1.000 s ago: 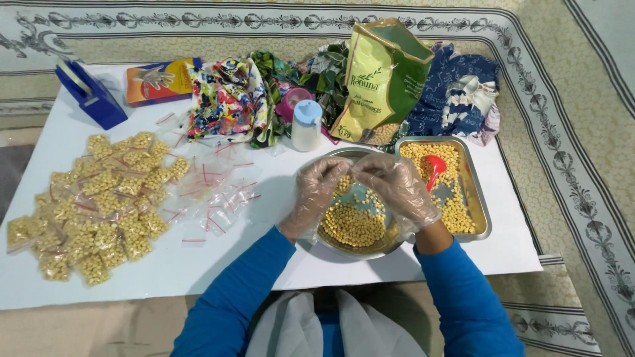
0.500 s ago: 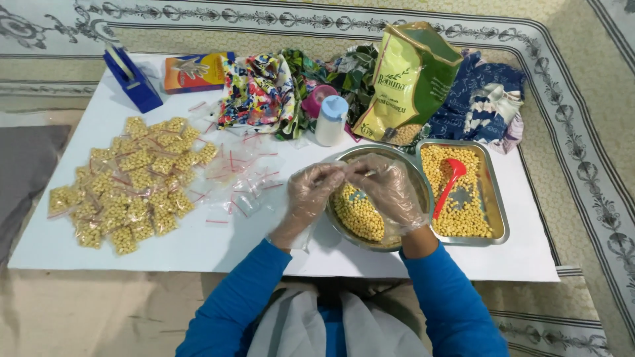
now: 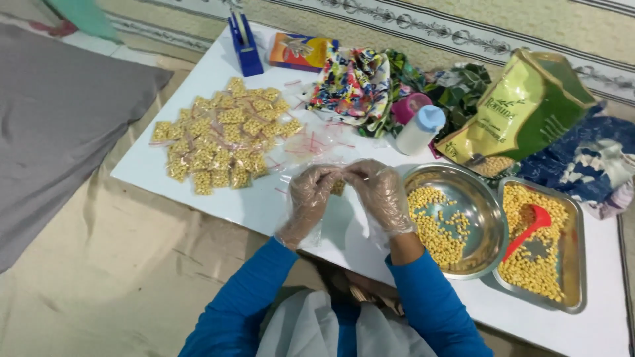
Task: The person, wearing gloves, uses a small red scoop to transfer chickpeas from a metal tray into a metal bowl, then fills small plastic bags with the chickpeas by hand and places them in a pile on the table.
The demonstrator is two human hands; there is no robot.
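Note:
Both of my hands wear clear plastic gloves and meet above the white table (image 3: 198,79). My left hand (image 3: 311,198) and my right hand (image 3: 380,195) pinch the top of a small clear bag of yellow grains (image 3: 338,187) between them. A round steel bowl (image 3: 486,205) with loose yellow grains stands just right of my right hand. Further left lies a pile of several filled small bags (image 3: 221,142). Empty clear bags with red strips (image 3: 311,145) lie scattered just beyond my hands.
A steel tray (image 3: 577,264) of grains holds a red scoop (image 3: 529,228) at the right. A green sack (image 3: 522,112), a white bottle (image 3: 418,131), patterned cloths (image 3: 350,82), an orange packet (image 3: 297,53) and a blue tape dispenser (image 3: 245,46) line the back. A grey cushion (image 3: 59,132) lies left.
My hands moved left from above the steel bowl to over the bare table, with a small filled bag now between them. The camera view shifted left.

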